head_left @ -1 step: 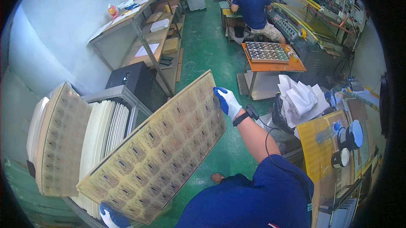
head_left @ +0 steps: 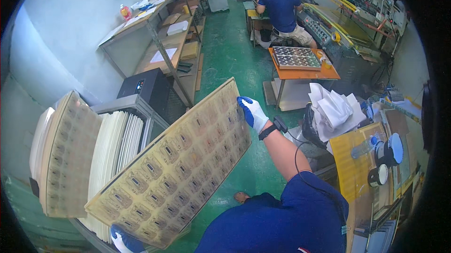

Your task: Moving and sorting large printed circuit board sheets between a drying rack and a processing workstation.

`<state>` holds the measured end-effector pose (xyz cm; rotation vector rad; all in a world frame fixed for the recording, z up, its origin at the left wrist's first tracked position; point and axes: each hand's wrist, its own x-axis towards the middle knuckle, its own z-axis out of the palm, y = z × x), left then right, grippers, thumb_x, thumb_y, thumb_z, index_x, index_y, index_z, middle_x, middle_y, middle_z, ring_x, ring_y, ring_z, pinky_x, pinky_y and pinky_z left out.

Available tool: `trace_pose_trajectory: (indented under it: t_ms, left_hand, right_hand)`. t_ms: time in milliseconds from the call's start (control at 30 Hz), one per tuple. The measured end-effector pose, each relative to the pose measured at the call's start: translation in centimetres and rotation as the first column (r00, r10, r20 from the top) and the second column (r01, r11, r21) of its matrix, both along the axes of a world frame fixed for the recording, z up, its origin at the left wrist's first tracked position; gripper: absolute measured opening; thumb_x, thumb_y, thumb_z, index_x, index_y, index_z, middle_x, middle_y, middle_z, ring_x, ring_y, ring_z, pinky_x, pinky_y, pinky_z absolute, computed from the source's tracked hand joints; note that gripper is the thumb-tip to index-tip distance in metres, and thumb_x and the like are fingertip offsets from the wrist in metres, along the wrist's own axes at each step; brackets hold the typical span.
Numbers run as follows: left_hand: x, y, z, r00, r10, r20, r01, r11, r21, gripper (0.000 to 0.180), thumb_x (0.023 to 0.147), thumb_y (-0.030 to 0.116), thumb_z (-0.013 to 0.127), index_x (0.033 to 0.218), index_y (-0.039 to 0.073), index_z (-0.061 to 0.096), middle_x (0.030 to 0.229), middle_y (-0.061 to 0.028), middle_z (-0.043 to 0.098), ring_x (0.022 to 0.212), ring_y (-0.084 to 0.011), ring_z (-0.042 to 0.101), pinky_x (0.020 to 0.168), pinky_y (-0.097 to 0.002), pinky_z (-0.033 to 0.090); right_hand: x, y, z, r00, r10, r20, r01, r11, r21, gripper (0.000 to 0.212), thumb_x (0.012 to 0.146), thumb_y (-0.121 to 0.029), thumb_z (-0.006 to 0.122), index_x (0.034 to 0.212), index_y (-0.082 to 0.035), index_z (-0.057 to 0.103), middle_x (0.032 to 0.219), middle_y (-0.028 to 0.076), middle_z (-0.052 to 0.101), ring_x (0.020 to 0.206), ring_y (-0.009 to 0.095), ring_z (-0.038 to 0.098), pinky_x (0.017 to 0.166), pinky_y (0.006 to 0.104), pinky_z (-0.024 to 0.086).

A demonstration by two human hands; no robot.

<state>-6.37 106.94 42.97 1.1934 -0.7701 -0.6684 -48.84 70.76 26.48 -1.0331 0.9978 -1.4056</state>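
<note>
A large yellowish printed sheet (head_left: 174, 166), with rows of the same small dark outlines, hangs tilted in front of me. My right hand (head_left: 254, 113), in a white glove with blue fingertips, grips its upper right edge. At the lower left corner my left hand (head_left: 124, 240), gloved alike, is closed on the sheet; the picture's lower edge cuts it off and its fingers are partly hidden. Just left of the sheet is a row of upright white sheets (head_left: 107, 145). A similar printed sheet (head_left: 73, 159) leans against that row's far left end.
A metal frame (head_left: 136, 103) borders the white sheets, with a dark box (head_left: 148, 91) behind. At right stand a bin of crumpled white paper (head_left: 333, 110) and a bench (head_left: 350, 168) with a bottle (head_left: 364, 148) and jars. A co-worker (head_left: 280, 9) sits ahead beyond an orange table (head_left: 300, 73).
</note>
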Motion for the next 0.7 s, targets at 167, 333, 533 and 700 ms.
trace_pose_trajectory:
  t_ms: [167,333,533,700]
  left_hand:
    - [0.2,0.0,0.0,0.988,0.043,0.148,-0.056,0.994,0.09,0.041,0.1,0.032,0.043,0.121,-0.003,0.05,0.113,-0.0112,0.06,0.098,-0.0208,0.059,0.088,-0.0353,0.048]
    - [-0.5,-0.4,0.2,0.991,0.071,0.114,-0.078,0.995,0.062,0.041,0.1,0.032,0.043,0.121,-0.004,0.05,0.112,-0.0106,0.06,0.097,-0.0199,0.059,0.087,-0.0346,0.048]
    - [-0.3,-0.7,0.3,0.995,0.028,0.091,-0.031,0.999,0.033,0.041,0.1,0.031,0.044,0.121,-0.004,0.05,0.111,-0.0104,0.06,0.097,-0.0198,0.059,0.086,-0.0343,0.048]
    - [0.5,-1.0,0.6,0.993,0.076,0.09,-0.082,0.994,0.067,0.042,0.101,0.031,0.043,0.121,-0.004,0.05,0.113,-0.011,0.059,0.098,-0.02,0.059,0.086,-0.0345,0.048]
  right_hand:
    - [0.1,-0.2,0.0,0.999,-0.035,-0.018,0.034,0.998,-0.044,0.033,0.094,-0.024,0.058,0.112,0.004,0.061,0.105,0.005,0.064,0.094,0.012,0.056,0.085,0.0273,0.044]
    - [0.4,0.3,0.8,0.998,-0.057,-0.002,0.057,0.997,-0.054,0.033,0.092,-0.022,0.061,0.112,0.004,0.061,0.105,0.005,0.064,0.094,0.012,0.056,0.086,0.0269,0.044]
    - [0.5,0.4,1.0,0.997,-0.073,0.018,0.074,0.997,-0.01,0.032,0.091,-0.022,0.063,0.112,0.003,0.062,0.105,0.004,0.064,0.094,0.011,0.055,0.085,0.0257,0.044]
    - [0.7,0.7,1.5,0.997,-0.068,-0.02,0.068,0.998,-0.019,0.03,0.095,-0.021,0.057,0.114,0.002,0.06,0.108,0.005,0.064,0.097,0.011,0.055,0.087,0.0258,0.044]
